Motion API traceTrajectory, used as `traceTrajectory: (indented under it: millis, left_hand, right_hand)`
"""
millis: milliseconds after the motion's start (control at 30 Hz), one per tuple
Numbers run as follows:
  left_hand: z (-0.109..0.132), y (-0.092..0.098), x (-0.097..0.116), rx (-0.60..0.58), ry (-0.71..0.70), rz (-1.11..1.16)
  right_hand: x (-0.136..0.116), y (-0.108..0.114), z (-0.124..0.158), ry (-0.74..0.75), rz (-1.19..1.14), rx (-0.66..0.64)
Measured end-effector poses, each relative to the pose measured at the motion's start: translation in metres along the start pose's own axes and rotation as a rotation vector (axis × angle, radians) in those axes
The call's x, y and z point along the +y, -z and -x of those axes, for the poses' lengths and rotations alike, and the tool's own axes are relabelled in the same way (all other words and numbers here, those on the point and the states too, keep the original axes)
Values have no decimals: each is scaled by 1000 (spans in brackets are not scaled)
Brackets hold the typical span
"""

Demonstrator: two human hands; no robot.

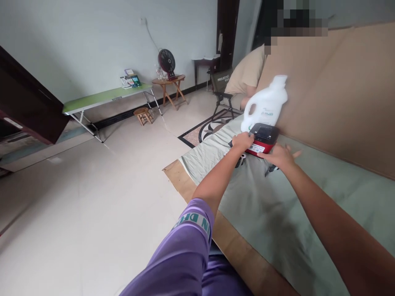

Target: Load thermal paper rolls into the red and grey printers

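A small red and black device (264,138) sits on a pale green cloth (277,213) spread over a cardboard-covered surface. My left hand (242,141) rests against the device's left side with its fingers curled on it. My right hand (279,156) lies at the device's front right, fingers spread, touching or just short of it. A white plastic jug (266,105) with a handle stands right behind the device. Small dark objects (270,169) lie on the cloth beneath my hands, partly hidden.
A tall cardboard sheet (339,90) leans behind the cloth. A person in a beige shirt (247,74) sits by a folding chair (222,88). Farther off stand a green folding table (101,98), a small stool (143,115) and a fan (167,62) on a wooden table.
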State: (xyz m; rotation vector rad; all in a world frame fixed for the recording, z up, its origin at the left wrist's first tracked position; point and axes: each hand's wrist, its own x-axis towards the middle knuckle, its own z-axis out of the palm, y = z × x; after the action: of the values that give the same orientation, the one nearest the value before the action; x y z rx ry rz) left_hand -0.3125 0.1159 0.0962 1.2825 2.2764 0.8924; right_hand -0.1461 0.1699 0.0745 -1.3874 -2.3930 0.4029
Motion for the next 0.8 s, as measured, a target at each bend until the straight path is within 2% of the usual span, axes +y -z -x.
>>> traceTrajectory:
  millis: [100,200,333,467,567,667,733,800]
  left_hand:
    - [0,1,-2,40,-1,47]
    - [10,5,-4,107,-22,109]
    - [30,15,2,228,-95,196]
    - [62,30,33,359,-243,362]
    - [96,31,67,418,-441,587]
    - [134,13,94,326,-642,742]
    - [157,-11,104,206,-707,807]
    - [177,-43,104,82,-712,844]
  right_hand:
    - [-7,-1,1,-38,107,-10]
    - [-14,3,5,24,171,54]
    - [-23,21,10,175,-27,240]
    - [-30,56,28,275,-391,373]
    - [-23,82,58,291,-567,482]
    - [2,101,105,232,-604,558]
    - [26,107,142,148,-558,608]
    - [51,107,179,43,-487,645]
